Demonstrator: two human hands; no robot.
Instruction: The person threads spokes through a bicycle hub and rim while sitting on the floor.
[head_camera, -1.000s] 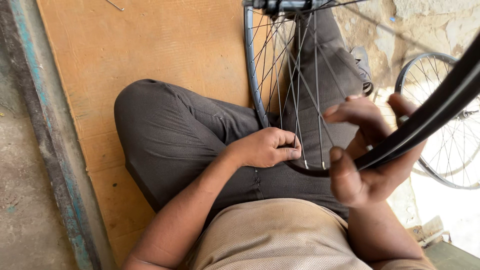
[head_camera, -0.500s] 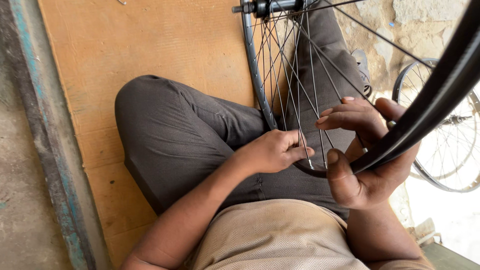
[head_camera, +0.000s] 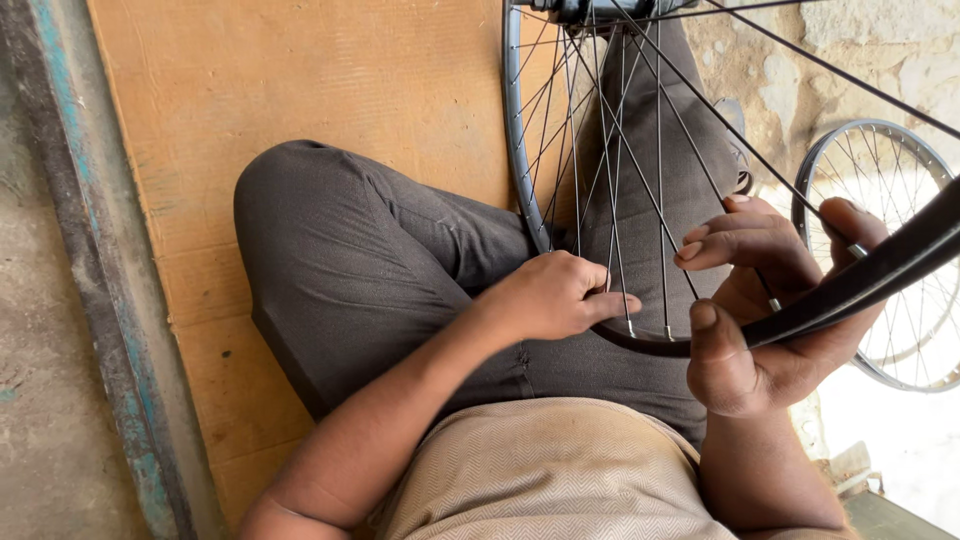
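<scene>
Sitting cross-legged on a sheet of brown board (head_camera: 300, 90), the person has a spoked bicycle wheel (head_camera: 520, 170) standing upright over the lap, its hub (head_camera: 600, 10) at the top edge of the head view and its lowest arc of rim just above the dark trousers (head_camera: 380, 270).

The left hand (head_camera: 560, 295) is closed together, thumb and forefinger pinched on the lower end of one spoke (head_camera: 625, 300) right where it meets the rim; whether a small tool sits in that pinch cannot be told. The right hand (head_camera: 770, 310) is clamped on the rim from the far side: the thumb presses on the near edge, the palm cups underneath, and the fingers (head_camera: 730, 245) curl over the top, their tips lying among the spokes.

Against the frames half a second and a second back, the wheel now sits a little to the person's left, and the left hand's pinch has moved from a loose fist by the rim to a pointed grip on a single spoke end. The right hand's fingers have folded down closer to the spokes. That reads as the grip settling onto one spoke end while the rim is steadied.

A second bare wheel (head_camera: 880, 250) leans by the rough stone wall (head_camera: 880, 60) on the right, well apart from both hands.
</scene>
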